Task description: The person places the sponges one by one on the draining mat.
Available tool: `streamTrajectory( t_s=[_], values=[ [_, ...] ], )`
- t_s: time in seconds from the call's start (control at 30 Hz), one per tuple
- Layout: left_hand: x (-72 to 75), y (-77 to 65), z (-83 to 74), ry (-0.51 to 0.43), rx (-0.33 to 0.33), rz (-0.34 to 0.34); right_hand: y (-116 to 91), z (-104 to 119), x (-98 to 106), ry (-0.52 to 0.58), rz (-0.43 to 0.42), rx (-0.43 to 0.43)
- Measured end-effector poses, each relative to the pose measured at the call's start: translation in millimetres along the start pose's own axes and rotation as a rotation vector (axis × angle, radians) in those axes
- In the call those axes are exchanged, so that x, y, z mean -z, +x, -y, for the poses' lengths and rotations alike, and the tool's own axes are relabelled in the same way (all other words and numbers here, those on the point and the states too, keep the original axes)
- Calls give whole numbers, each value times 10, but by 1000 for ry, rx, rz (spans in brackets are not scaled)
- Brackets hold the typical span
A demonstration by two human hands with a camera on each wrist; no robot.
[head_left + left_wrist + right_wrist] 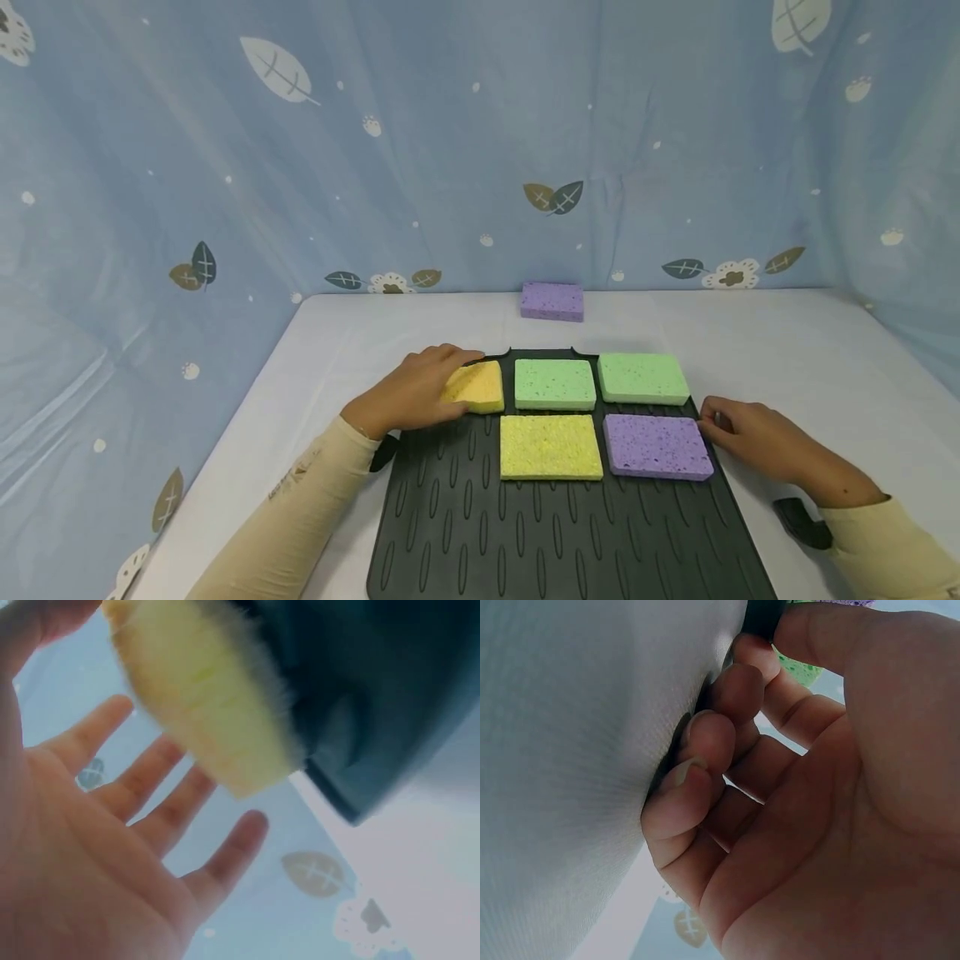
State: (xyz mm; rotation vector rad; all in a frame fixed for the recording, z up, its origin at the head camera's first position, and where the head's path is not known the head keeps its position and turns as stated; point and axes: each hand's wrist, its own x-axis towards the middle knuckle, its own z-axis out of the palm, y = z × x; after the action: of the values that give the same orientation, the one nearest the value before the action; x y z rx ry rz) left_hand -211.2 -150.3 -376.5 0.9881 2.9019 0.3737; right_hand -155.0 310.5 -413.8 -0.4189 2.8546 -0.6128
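Observation:
My left hand (412,392) is around the left end of an orange-yellow sponge (480,387) at the mat's back left corner, its thumb at the near edge. In the left wrist view its fingers (157,821) are spread and nearly straight beside the sponge. My right hand (757,437) pinches the right edge of the dark ridged rubber mat (517,533) between thumb and curled fingers. Beside that hand lies a purple sponge (658,446). A yellow sponge (551,447) and two green sponges, one in the middle (555,384) and one at right (642,378), also lie on the mat.
Another purple sponge (552,301) sits behind the mat on the white tabletop (360,321), near its back edge. A blue curtain (450,150) with a leaf pattern hangs behind the table and along its sides.

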Motion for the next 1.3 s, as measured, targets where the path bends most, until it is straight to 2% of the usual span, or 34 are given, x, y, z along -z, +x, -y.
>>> streamTrajectory(
  t_s=[0.23,0.53,0.7,1.3],
  values=[
    [188,140,-97,77,-64,-53,-7,-1,-1,-1,-11,5],
    [301,399,-195,146,-87,-23,-2,1,8,9,-5,5],
    [319,532,-218,151,-114,-10,4,2,5,9,-6,-2],
    [362,1047,-303,135,-19,96,-1,-19,8,23,-11,3]
  ],
)
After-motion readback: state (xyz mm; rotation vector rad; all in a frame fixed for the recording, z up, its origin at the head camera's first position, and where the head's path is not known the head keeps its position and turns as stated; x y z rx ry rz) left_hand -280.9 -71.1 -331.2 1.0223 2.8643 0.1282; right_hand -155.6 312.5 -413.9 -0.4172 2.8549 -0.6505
